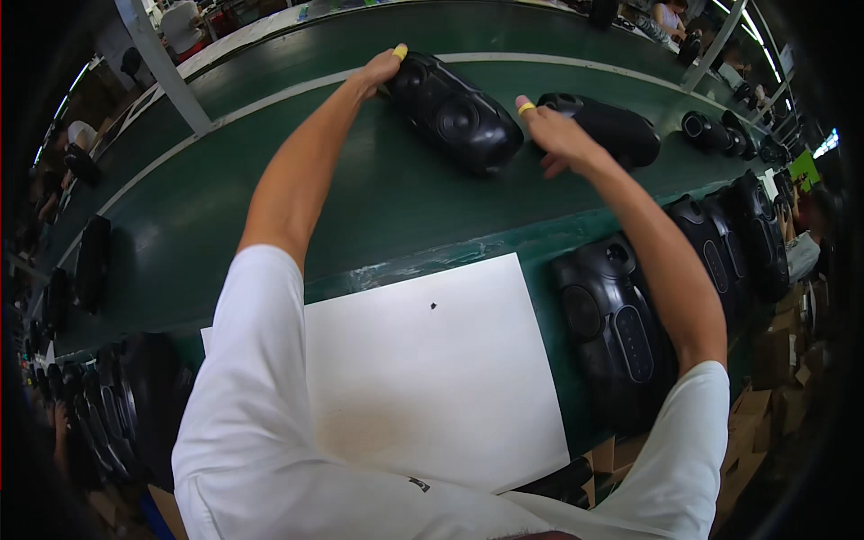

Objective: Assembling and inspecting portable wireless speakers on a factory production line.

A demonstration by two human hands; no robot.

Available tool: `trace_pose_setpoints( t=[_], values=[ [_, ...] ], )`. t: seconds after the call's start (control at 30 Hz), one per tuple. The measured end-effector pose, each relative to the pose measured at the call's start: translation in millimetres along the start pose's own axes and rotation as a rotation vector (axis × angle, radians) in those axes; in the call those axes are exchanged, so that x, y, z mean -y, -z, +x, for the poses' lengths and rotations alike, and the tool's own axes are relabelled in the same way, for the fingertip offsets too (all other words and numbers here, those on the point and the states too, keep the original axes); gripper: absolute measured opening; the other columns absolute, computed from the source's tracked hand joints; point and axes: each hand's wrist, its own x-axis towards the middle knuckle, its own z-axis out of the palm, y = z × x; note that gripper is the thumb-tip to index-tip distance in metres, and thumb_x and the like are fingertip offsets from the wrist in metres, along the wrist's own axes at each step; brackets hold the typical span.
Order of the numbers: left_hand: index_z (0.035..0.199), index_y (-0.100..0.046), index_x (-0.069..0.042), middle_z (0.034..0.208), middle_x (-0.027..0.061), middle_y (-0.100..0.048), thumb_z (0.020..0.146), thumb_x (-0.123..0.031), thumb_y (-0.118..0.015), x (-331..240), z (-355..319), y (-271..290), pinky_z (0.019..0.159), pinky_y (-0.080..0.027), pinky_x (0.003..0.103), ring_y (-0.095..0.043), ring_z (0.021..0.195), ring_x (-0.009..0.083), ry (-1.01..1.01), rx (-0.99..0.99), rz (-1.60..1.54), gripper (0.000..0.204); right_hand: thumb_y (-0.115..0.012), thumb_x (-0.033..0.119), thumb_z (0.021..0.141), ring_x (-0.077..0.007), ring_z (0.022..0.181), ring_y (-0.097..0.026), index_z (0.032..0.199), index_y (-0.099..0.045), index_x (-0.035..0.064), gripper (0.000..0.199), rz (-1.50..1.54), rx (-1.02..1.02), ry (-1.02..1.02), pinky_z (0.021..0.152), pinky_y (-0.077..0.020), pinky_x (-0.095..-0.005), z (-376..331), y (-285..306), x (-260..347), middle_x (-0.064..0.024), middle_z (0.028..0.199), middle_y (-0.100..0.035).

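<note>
A black portable speaker (454, 112) lies slanted on the green conveyor belt at the far side, a round driver facing up. My left hand (382, 70), with yellow tape on a fingertip, grips its upper left end. My right hand (560, 137), also taped yellow on one finger, hangs off the speaker's right end, its fingers apart and nothing visibly held. Just behind the right hand lies a second black speaker (612, 129), partly covered by it; whether they touch I cannot tell. A white sheet (432, 378) lies in front of me, a small dark speck on it.
Several black speaker housings (616, 324) stand at my right beside the belt (225, 225), more (112, 405) at my left. Smaller black parts (706, 132) sit farther right on the belt. Cardboard boxes (765, 396) are at the right. A grey post (166, 67) rises behind; other people work beyond.
</note>
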Motion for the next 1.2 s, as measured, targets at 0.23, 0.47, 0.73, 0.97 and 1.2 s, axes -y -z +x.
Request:
trace_pose_setpoints(
  t=[0.23,0.47,0.73,0.97,1.2],
  values=[
    [0.129,-0.063,-0.009,0.133,0.0156,-0.059,0.109,-0.052,-0.065,50,-100,50,0.112,-0.045,0.075,-0.057,0.129,0.0368,0.060,-0.007,-0.701,0.047,-0.048,0.057,0.113,-0.0350,0.112,-0.074,0.144,-0.061,-0.0069,0.072,0.240,-0.235,0.112,0.081,-0.0685,-0.0464,-22,-62,5,-0.0250,0.131,-0.071],
    [0.114,-0.066,-0.009,0.119,0.0129,-0.071,0.107,-0.061,-0.062,60,-157,70,0.094,-0.061,0.057,-0.072,0.104,0.0290,0.140,-0.079,-0.630,0.053,-0.058,0.057,0.108,-0.0385,0.113,-0.074,0.148,-0.056,-0.0084,0.077,0.393,-0.365,-0.063,0.079,-0.0684,-0.0471,-32,-99,12,-0.0250,0.130,-0.072],
    [0.137,-0.067,-0.005,0.125,0.0144,-0.073,0.102,-0.081,-0.051,-17,-298,69,0.072,-0.067,0.044,-0.073,0.110,0.0254,0.148,-0.039,-0.281,0.085,-0.060,0.065,0.105,-0.0407,0.114,-0.076,0.153,-0.058,-0.0041,0.085,0.265,-0.282,0.093,0.069,-0.0682,-0.0476,-97,-79,18,-0.0286,0.138,-0.069],
    [0.126,-0.072,0.005,0.077,0.0139,-0.075,0.097,-0.091,-0.042,-55,-526,107,0.039,-0.061,0.033,-0.076,0.059,0.0246,0.324,0.022,-0.086,0.105,-0.043,0.071,0.109,-0.0423,0.115,-0.076,0.132,-0.076,0.0003,0.081,-0.131,-0.133,0.246,0.098,-0.0579,-0.0458,-215,-86,58,-0.0275,0.119,-0.079],
    [0.135,-0.065,0.007,0.085,0.0180,-0.075,0.096,-0.092,-0.039,-27,-645,92,0.035,-0.060,0.032,-0.075,0.056,0.0280,0.500,-0.052,-0.140,0.109,-0.040,0.072,0.110,-0.0416,0.091,-0.080,0.117,-0.079,-0.0044,0.086,-0.181,0.065,0.315,0.079,-0.0640,-0.0464,-277,-128,43,-0.0283,0.103,-0.079]
  ],
)
